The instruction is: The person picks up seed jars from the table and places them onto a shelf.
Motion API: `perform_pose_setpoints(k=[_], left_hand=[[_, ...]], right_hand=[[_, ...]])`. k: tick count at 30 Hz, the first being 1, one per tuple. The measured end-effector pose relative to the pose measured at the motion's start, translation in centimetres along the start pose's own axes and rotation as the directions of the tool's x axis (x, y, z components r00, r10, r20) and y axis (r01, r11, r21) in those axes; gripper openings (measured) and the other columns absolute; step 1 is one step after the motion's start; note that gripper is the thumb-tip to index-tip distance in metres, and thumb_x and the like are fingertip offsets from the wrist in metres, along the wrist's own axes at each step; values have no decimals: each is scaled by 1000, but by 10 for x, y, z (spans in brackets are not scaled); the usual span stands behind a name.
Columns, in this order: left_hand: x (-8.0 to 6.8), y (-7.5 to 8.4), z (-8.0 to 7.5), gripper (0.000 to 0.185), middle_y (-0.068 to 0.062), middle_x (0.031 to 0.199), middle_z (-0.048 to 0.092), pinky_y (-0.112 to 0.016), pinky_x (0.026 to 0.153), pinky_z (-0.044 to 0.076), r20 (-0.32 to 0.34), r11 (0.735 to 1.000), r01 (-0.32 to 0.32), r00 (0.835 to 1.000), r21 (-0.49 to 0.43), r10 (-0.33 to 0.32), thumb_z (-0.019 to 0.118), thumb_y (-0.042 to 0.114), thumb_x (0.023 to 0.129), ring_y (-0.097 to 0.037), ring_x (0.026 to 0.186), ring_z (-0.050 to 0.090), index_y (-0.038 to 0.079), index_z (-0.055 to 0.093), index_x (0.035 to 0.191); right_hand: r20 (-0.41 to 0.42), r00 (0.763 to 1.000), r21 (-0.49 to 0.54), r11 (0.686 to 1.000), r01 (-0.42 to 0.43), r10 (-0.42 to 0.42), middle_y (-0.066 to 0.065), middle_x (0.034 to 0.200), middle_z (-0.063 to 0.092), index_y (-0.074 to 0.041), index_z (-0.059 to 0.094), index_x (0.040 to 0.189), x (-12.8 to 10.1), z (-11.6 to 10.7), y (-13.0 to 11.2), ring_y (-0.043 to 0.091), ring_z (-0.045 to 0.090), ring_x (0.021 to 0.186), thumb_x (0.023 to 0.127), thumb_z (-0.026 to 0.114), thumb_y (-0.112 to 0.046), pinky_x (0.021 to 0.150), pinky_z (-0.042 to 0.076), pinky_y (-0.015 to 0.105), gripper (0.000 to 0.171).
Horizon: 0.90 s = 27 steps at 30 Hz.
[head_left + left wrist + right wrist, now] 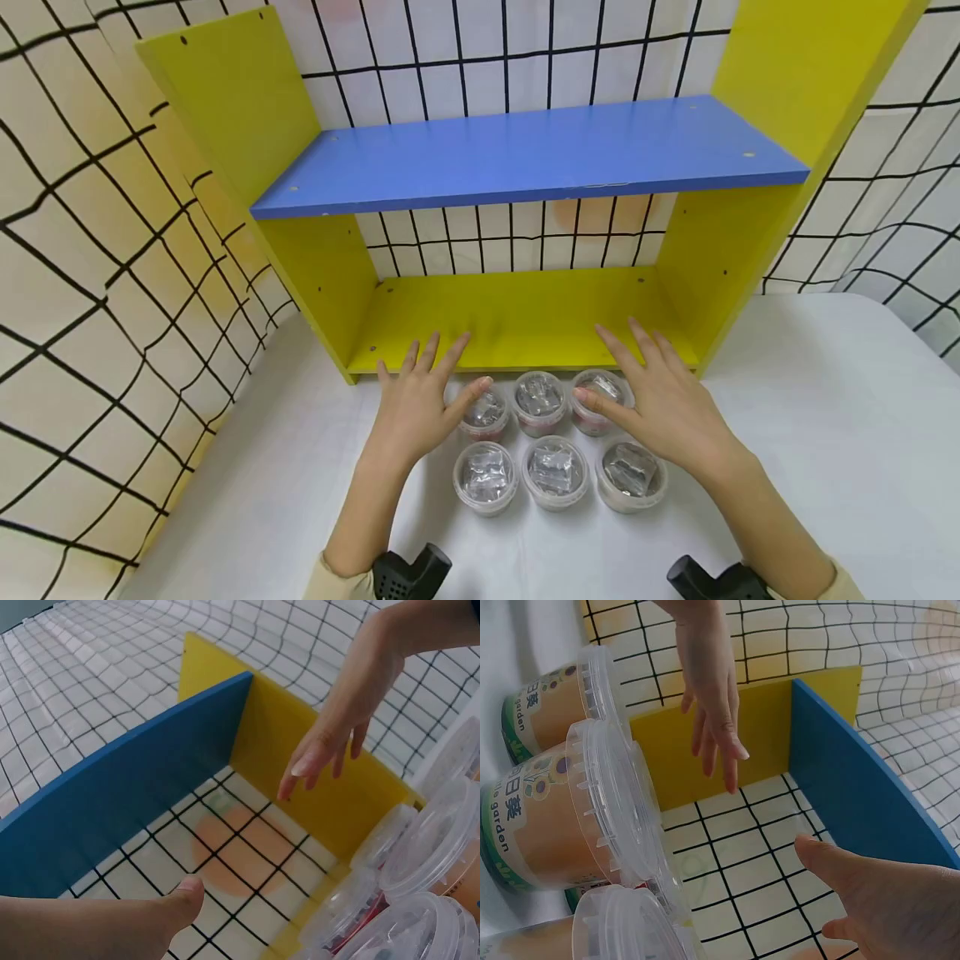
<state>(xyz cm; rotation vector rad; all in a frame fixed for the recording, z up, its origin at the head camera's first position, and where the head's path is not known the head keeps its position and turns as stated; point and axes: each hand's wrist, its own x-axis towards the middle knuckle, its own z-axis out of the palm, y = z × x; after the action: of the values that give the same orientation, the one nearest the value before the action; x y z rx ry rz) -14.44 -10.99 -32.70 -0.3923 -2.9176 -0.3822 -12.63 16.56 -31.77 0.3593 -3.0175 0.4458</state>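
Observation:
My left hand [414,407] hovers with spread fingers beside the back-left plastic tub [484,410], its thumb overlapping the lid in the head view. Opposite it, my right hand [670,410] spreads its fingers the same way, thumb over the back-right tub [597,421]. Both hands hold nothing. Between them stand clear-lidded tubs in two rows of three, including the back-middle tub [539,398] and front-middle tub [555,473]. Silvery packets show through the lids. In the right wrist view, a tub's side [544,817] carries a sunflower print and "garden" lettering.
Right behind the tubs stands a yellow shelf unit [517,312] with a blue middle board [517,158]. Its yellow side panels rise left and right. White cloth [247,467] covers the table. Black-lined grid curtains [90,275] hang around the back and sides.

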Motion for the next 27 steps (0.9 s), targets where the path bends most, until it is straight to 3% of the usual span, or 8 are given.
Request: perform_pose_setpoints(k=[3, 6, 10, 15, 23, 27], left_hand=[[1, -2, 0, 68, -15, 146, 34, -73, 98, 16, -26, 999, -4, 1000, -32, 3, 41, 64, 87, -42, 131, 33, 28, 32, 144], [2, -6, -1, 67, -17, 141, 40, -70, 98, 25, -108, 998, -15, 994, -64, 8, 53, 59, 85, -41, 126, 40, 23, 40, 140], [4, -14, -5, 65, -21, 132, 50, -59, 97, 37, -239, 994, -33, 971, -106, 7, 69, 45, 79, -41, 119, 48, 16, 49, 134], [3, -24, -11, 61, -21, 125, 55, -52, 93, 45, -319, 982, 15, 945, -189, -76, 76, 32, 76, -39, 113, 52, 13, 53, 129], [4, -38, -18, 47, -15, 113, 63, -44, 92, 47, -483, 960, 35, 859, -277, -171, 75, 25, 77, -34, 105, 58, 9, 62, 119], [3, -49, -23, 43, -14, 111, 64, -44, 92, 47, -514, 952, 56, 832, -299, -210, 75, 24, 78, -33, 105, 58, 8, 63, 116]], right_hand=[[3, 1000, 6, 1000, 1, -1, 22, 152, 9, -23, 12, 149, 0, 1, 0, 52, 15, 132, 84, 40, -70, 89, 26, 75, 85], [-5, 1000, 13, 1000, 8, -8, 23, 151, 13, -21, 14, 149, 0, 1, 0, 52, 17, 132, 84, 41, -70, 89, 27, 74, 86], [-19, 999, 24, 999, 29, -29, 23, 148, 22, -21, 17, 149, 0, 2, 0, 50, 22, 130, 82, 45, -70, 89, 30, 73, 88], [-16, 999, 22, 999, 45, -45, 21, 143, 31, -17, 24, 147, 0, 2, -1, 49, 26, 127, 77, 47, -74, 92, 30, 71, 93], [-8, 998, -5, 998, 58, -58, 21, 139, 36, -12, 31, 143, 0, 3, -2, 44, 30, 126, 75, 46, -77, 93, 33, 67, 95], [-10, 998, -10, 998, 64, -64, 21, 136, 39, -10, 36, 140, 0, 4, -3, 43, 33, 124, 74, 46, -77, 91, 37, 65, 95]])
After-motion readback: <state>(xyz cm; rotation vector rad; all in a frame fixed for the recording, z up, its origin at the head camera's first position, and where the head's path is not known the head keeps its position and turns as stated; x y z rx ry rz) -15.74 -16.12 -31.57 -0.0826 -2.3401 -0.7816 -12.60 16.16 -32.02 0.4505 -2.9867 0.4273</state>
